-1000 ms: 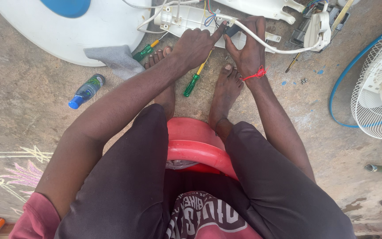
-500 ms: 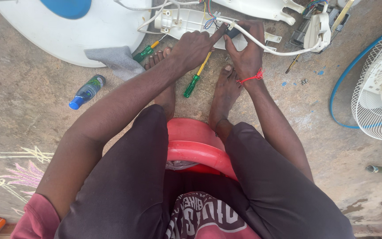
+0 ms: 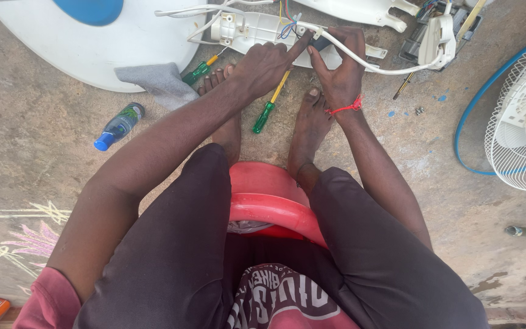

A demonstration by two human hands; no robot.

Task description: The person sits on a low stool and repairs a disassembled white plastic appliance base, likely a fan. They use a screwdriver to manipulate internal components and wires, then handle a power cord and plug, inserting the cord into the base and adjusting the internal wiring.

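Hands closing on white housing (image 3: 257, 30) beyond bare toes: left hand (image 3: 266, 64) pinching at coloured wires (image 3: 287, 27), right hand (image 3: 339, 67) gripping white cable (image 3: 372, 64). Risking torn leads from cable pull.

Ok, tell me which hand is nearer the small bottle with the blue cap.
Left. The left hand rests on the white housing, up and right of the bottle. The right hand pinches the white cable farther right, beyond the left.
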